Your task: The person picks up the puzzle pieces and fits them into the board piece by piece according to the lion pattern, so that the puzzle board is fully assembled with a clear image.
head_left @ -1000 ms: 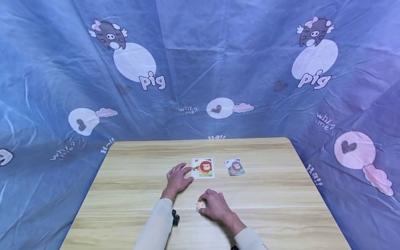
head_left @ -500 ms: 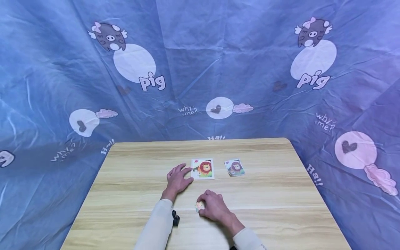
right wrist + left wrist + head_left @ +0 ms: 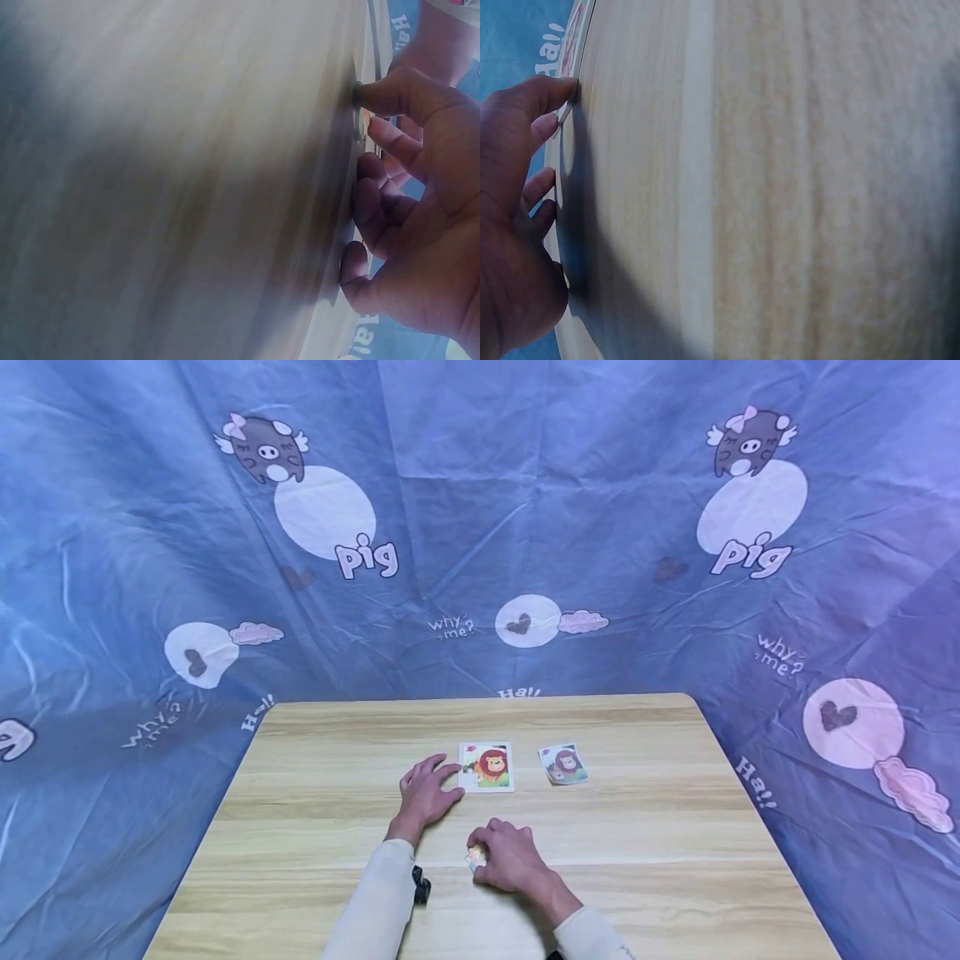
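A lion jigsaw puzzle in a white tray lies flat near the middle of the table; pale bare patches show in its left part. My left hand rests at the tray's left edge, its thumb and fingertips touching the border with the fingers spread. Nearer to me, my right hand pinches a small light-coloured puzzle piece between thumb and finger, low over the table. In the right wrist view the piece shows edge-on at the thumb tip; its face is mostly hidden.
A small printed picture card of the same lion, with a curled lower edge, lies right of the tray. The wooden table meets a blue patterned cloth at its back and sides.
My right hand has shifted slightly left with the puzzle piece, which appears to have turned a little. The left hand has stayed at the tray's edge.
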Action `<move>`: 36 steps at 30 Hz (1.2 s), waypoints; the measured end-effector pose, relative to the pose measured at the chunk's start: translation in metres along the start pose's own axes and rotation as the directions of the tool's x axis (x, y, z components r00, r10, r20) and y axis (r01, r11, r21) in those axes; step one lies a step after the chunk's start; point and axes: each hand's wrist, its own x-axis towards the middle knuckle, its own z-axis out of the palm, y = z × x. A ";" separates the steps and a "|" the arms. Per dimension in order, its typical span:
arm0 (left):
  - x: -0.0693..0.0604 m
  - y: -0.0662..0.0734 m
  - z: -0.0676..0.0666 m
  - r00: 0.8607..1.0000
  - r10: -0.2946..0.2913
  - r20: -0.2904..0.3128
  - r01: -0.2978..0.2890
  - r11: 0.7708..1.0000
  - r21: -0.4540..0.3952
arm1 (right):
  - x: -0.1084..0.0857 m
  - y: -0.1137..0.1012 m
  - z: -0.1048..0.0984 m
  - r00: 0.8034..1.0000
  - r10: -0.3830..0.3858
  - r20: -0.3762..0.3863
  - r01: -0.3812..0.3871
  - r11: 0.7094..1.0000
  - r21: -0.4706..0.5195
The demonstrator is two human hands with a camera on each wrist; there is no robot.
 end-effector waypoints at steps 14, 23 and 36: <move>-0.002 -0.001 -0.001 1.000 -0.001 -0.002 0.001 1.000 -0.016 | 0.001 0.002 0.002 1.000 -0.012 0.005 0.011 0.989 0.148; -0.001 -0.001 0.000 1.000 -0.002 0.006 0.002 1.000 -0.010 | 0.010 0.012 -0.002 0.997 -0.006 -0.074 0.025 0.965 0.262; 0.000 0.000 -0.001 1.000 0.001 0.004 -0.001 1.000 -0.007 | 0.037 0.027 -0.014 0.979 0.140 -0.149 -0.079 0.931 0.356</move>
